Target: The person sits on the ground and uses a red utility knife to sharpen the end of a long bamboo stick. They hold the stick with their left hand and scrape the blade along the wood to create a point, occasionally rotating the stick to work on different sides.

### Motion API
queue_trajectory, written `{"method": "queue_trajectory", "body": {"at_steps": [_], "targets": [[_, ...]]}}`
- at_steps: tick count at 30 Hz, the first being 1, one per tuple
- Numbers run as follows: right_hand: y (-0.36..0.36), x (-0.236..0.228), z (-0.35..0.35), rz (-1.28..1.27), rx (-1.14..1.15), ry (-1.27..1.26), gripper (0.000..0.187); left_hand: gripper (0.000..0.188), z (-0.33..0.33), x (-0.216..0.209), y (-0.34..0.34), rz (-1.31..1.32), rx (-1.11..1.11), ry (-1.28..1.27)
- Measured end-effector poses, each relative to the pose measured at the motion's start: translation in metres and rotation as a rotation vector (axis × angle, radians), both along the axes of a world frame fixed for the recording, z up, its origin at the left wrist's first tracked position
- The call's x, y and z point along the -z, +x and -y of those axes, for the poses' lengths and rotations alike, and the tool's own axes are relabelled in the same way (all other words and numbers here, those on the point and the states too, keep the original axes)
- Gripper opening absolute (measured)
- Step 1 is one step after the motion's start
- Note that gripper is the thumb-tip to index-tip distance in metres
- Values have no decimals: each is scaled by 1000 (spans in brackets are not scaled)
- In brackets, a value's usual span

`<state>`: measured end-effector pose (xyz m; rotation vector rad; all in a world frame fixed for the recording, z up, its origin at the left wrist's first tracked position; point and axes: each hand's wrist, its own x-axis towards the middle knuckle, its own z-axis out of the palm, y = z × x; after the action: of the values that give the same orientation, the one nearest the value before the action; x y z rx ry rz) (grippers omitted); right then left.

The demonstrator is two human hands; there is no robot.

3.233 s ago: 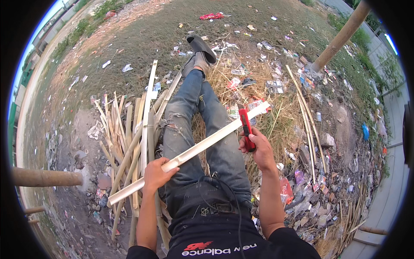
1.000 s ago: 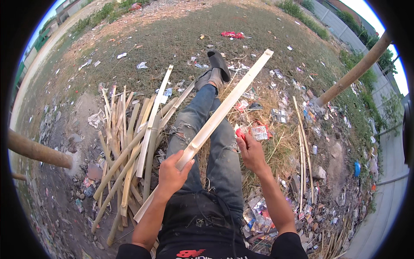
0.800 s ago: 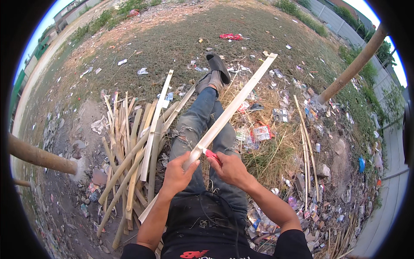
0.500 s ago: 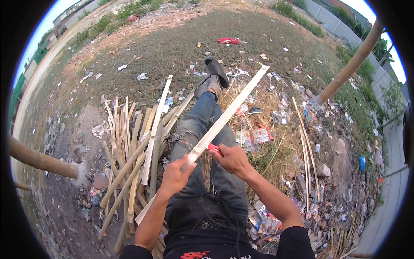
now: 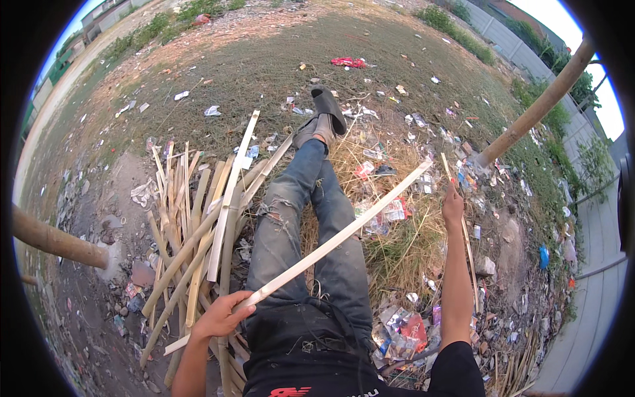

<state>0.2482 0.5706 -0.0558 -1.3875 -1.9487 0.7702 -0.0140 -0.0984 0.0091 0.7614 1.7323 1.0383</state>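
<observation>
Hands: left hand [image 5: 223,316] closed around the pale bamboo strip [image 5: 344,235] near its lower end; the strip slants across the jeans [image 5: 281,228], far end over dry grass [image 5: 413,241]. A short stretch is hidden behind the left hand and wrist. Right hand [image 5: 453,206] well apart, fingers curled — a trace of red shows at the fingertips, too small to identify; grip cannot be told. Right forearm partly covers thin slats [image 5: 470,258]. Lower shoe mostly hidden behind the upper shoe [image 5: 327,109].
</observation>
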Motion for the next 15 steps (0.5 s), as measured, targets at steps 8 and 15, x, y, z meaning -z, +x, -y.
{"method": "queue_trajectory", "body": {"at_steps": [8,15], "targets": [[-99,-32,220,-108,-556,-82,52,46,-80,38,8,-37,-72,87],[-120,-54,326,229,-895,-41,49,48,-116,22,14,-91,-52,90]]}}
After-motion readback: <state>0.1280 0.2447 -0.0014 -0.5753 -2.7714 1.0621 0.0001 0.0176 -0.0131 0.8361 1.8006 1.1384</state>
